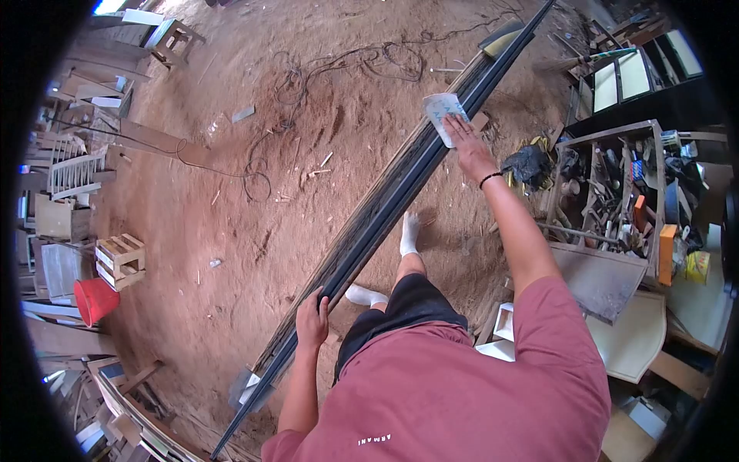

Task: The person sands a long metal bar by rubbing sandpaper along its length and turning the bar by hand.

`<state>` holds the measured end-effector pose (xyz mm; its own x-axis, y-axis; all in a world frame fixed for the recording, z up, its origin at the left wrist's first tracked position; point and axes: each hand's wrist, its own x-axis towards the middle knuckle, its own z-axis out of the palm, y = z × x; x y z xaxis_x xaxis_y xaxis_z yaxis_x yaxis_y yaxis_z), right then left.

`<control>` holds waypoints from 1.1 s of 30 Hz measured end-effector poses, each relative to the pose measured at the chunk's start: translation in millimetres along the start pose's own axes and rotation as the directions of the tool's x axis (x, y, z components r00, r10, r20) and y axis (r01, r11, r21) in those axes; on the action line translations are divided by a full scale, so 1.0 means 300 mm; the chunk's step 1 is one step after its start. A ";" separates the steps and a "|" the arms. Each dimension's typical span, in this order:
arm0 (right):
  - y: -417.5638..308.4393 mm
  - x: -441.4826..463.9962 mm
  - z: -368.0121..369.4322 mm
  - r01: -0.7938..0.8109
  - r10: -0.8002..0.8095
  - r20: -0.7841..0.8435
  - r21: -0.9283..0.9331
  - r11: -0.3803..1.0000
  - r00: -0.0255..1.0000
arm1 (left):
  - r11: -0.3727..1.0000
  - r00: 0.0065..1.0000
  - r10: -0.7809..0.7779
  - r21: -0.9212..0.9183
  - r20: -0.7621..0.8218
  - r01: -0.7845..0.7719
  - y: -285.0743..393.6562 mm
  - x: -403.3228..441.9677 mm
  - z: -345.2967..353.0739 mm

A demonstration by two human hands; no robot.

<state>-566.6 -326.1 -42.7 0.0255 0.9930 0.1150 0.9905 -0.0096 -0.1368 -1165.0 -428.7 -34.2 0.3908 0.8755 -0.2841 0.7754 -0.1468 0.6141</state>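
Long dark strips (400, 199), apparently wood, run diagonally from lower left to upper right in front of me. My left hand (312, 317) is closed around their near edge toward the lower end, its fingers bent over the dark surface. Farther up, my right hand (468, 146) holds a pale sheet with blue print, which looks like sandpaper (440, 106), against the strip. Its fingers stretch over the sheet's printed back, and the thumb is hidden. Lighter wooden edges show along the far side of the strips.
A loose cable (289, 96) snakes over the dirt floor (177, 223) among wood scraps. A red bucket (96, 302) and a wooden crate (120, 260) stand at left. On the right are a shelf of tools (608, 185), a black bag (527, 163) and pale panels (627, 339).
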 end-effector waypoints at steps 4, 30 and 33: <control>0.222 0.111 -0.004 -0.002 0.002 -0.025 -0.021 1.000 1.000 | 0.996 0.995 0.032 -0.090 0.098 -0.023 0.233 0.200 0.011; 0.040 -0.031 0.028 0.227 -0.228 0.037 0.036 0.973 0.973 | 0.817 0.873 0.447 0.486 -0.194 -0.311 0.635 0.529 0.429; -0.180 -0.120 0.078 0.267 -0.269 0.103 0.029 0.963 0.958 | 0.920 0.915 0.307 0.329 -0.262 -0.215 0.482 0.313 0.349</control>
<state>-624.3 -358.7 -62.5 -0.2558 0.9657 0.0456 0.9570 0.2596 -0.1294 -964.1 -415.9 -49.1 0.4656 0.8765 0.1221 0.7923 -0.4743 0.3838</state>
